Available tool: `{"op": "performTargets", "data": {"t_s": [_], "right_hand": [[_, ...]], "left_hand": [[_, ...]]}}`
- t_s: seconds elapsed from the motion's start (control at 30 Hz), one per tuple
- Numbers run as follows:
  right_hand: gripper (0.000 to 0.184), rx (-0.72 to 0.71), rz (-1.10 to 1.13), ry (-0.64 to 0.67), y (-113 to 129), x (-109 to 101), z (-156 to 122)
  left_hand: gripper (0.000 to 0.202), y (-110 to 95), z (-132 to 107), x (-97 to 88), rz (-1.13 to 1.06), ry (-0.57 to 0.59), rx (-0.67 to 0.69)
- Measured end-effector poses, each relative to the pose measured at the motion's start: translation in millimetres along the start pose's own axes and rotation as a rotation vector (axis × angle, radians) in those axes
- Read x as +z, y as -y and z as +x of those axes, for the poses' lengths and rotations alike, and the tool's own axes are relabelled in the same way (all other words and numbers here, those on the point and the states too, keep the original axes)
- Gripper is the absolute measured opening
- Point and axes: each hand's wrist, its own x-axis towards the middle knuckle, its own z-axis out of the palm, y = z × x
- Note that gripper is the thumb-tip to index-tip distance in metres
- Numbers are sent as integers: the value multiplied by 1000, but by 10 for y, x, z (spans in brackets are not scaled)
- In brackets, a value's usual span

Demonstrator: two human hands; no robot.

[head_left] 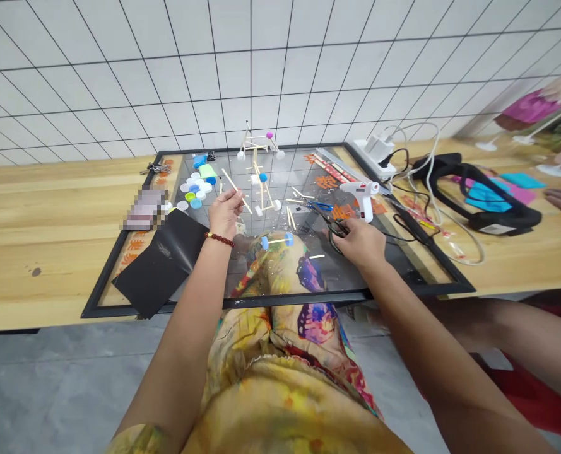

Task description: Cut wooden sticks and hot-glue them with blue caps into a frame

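Watching through the head cam, and I'm judging this as partway along. My left hand is pinching a pale stick at 10 o'clock; my right hand is gripping dark scissors at 3, though I'm not making out whether they're parted. Toward 12, a stick-and-cap frame is standing joined, one piece or two, can't tell. Just toward 6, a blue-capped stick is sitting on the black-edged glass panel, looking finished as a piece. Not joined yet: loose caps are lying farther out at 10, stick bits are scattering from 1 round to 4, and a glue gun is resting between 2 and 3.
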Motion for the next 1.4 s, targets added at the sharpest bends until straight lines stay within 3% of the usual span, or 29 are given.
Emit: {"op": "performTargets", "data": {"t_s": [0.27,0.5,0.87,1.4], "right_hand": [[45,-48,-32,49,-6,51,42],[41,-110,31,45,-53,61,43],[36,-146,96,34,-99,63,41],[38,-125,80,66,-101,52,31]], "left_hand": [[21,87,105,87,123,5,180],[27,2,299,162,224,114,131],[29,242,350,256,274,90,140],[23,265,318,276,332,105,159]]}}
